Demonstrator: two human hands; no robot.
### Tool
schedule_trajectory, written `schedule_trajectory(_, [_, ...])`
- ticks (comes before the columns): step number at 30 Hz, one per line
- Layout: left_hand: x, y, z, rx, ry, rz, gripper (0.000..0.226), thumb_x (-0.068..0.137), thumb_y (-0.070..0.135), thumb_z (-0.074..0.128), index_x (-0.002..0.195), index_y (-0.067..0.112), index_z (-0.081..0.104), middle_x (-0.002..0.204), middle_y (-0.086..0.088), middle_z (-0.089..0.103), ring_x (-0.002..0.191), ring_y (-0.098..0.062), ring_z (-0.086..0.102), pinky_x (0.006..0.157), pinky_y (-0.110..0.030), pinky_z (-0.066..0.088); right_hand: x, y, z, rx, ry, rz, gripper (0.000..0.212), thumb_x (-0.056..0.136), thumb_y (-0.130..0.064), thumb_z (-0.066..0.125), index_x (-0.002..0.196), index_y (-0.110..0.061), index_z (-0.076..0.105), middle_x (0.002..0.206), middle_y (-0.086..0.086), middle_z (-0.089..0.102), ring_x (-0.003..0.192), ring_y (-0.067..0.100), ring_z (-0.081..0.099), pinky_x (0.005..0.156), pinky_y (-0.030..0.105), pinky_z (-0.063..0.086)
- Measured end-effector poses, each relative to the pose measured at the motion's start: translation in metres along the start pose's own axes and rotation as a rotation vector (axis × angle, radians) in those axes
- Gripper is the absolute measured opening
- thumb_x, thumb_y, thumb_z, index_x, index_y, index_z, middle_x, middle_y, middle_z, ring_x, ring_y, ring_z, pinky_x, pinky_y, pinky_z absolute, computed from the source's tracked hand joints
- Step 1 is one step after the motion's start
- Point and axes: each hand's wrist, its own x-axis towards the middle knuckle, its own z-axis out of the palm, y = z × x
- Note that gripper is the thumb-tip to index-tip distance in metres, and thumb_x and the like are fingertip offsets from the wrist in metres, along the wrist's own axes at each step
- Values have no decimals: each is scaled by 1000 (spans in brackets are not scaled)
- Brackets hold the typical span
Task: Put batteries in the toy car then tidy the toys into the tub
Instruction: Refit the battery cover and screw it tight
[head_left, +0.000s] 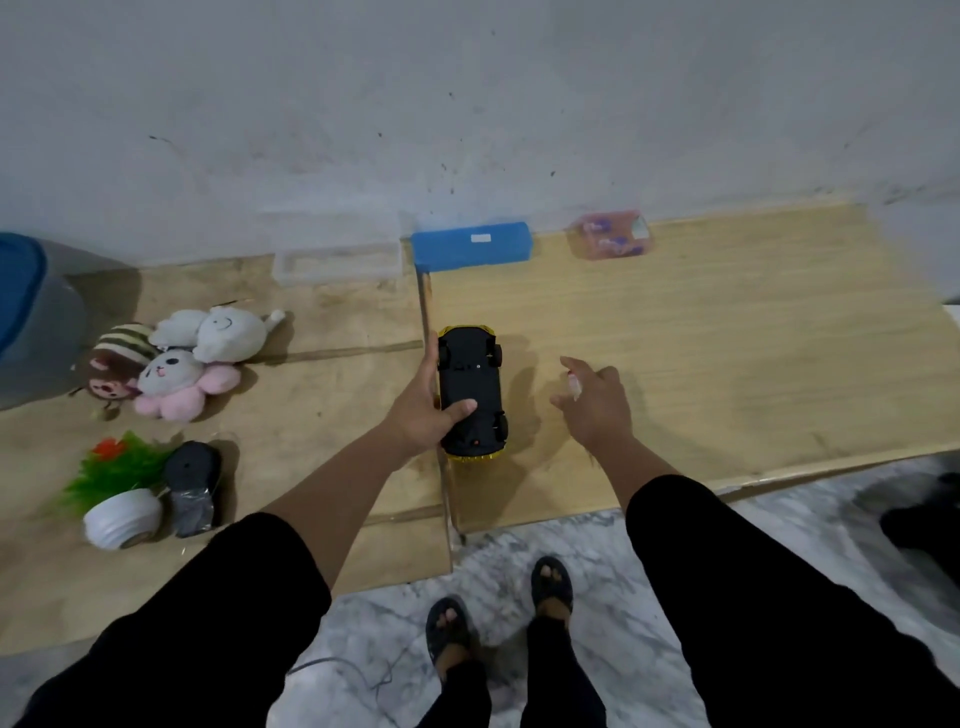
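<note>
Low centre of frame, two sandalled feet (498, 618) on marble floor (597, 545), black sleeves coming in from both lower corners.

Left hand (423, 410) at frame centre clamps the toy car (470, 389): thumb over the underside, fingers wrapped round the car's left flank. The car lies upside down on the right-hand table (727, 338), right at the seam with the left one, black chassis up, wheels up, gold body showing only as a rim at both ends. Its long axis runs near-to-far, almost straight up the frame.

Right hand (597, 402) sits just right of the car, apart from it, fingers loosely spread with a small pale, red-tipped object (574, 384) between thumb and forefinger; could be a battery or a small tool, too blurred to tell. The car's underside lies left of those fingertips, so the right hand is probably the one to work the battery cover while the left steadies.

Mid left: potted plastic plant (119, 493), dark object (192, 488), then a heap of plush toys (182, 364).

Far, top of tables: clear tub (337, 262), blue box (472, 247), pink packet (610, 236). Grey bin (31, 322) at left edge.
</note>
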Motion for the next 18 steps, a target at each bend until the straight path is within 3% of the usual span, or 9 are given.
schedule_trajectory(5, [7, -5, 6, 11, 1, -35, 99, 89, 16, 65, 148, 42, -10, 156, 8, 23, 134, -22, 40, 107, -50, 39, 11, 8, 10, -127, -21, 19, 53, 94, -12, 51, 142, -29, 35, 133, 14, 37, 119, 33, 47, 92, 37, 45])
schedule_trajectory(8, [9, 0, 9, 5, -4, -49, 98, 90, 14, 63, 147, 41, -11, 155, 4, 25, 130, -22, 45, 105, -49, 41, 12, 7, 5, -135, -11, -4, 57, 93, -6, 46, 144, -26, 31, 130, 17, 44, 114, 35, 51, 83, 33, 43])
schedule_trajectory(14, [10, 18, 13, -28, 20, -77, 99, 90, 14, 64, 145, 49, -10, 149, 1, 38, 115, -24, 58, 93, -52, 51, 26, -36, -46, 197, 124, -39, 71, 89, -3, 53, 149, -21, 20, 128, 15, 52, 116, 29, 52, 90, 30, 40])
schedule_trajectory(18, [8, 39, 13, 12, 36, -69, 101, 88, 21, 66, 140, 57, -11, 145, -2, 44, 108, -28, 62, 83, -54, 55, 34, -70, -89, 479, 230, -126, 69, 89, 0, 55, 146, -24, 26, 118, 6, 57, 100, 22, 61, 69, 20, 48])
